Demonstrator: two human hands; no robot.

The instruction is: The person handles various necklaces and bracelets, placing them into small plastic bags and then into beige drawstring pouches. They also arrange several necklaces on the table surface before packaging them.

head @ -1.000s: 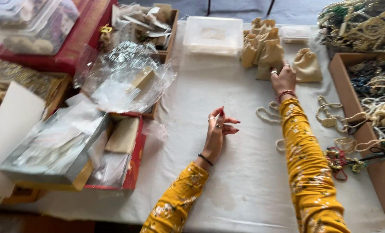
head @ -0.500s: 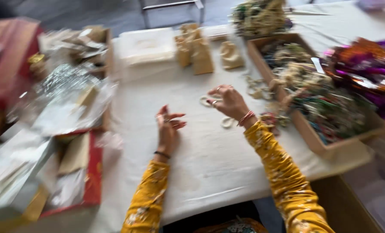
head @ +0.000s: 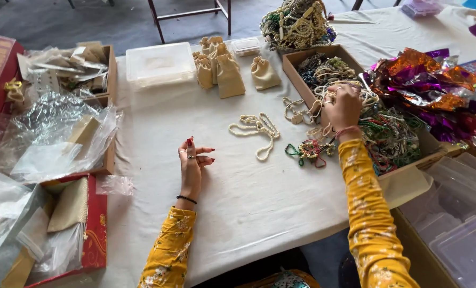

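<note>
My left hand [head: 192, 160] rests on its edge on the white tablecloth [head: 248, 202], fingers apart and holding nothing. My right hand [head: 343, 106] reaches over the near wall of a cardboard box [head: 293, 65] full of bead necklaces, its fingers curled down into cream bead strands [head: 323, 92]. A loose cream bead necklace [head: 259, 128] lies on the cloth between my hands. A red and green beaded piece [head: 307, 151] lies just below my right wrist.
Several beige cloth pouches [head: 230, 77] and a clear lidded container [head: 160, 63] stand at the back. Shiny foil wrappers [head: 435, 90] lie right of the box. Plastic bags [head: 56, 133] and a red box [head: 96, 234] crowd the left. Clear bins [head: 462, 218] sit at the lower right.
My right hand left the pouches, passed over the cloth and now reaches into the bead box. The view swung to the right. My left hand has stayed put.
</note>
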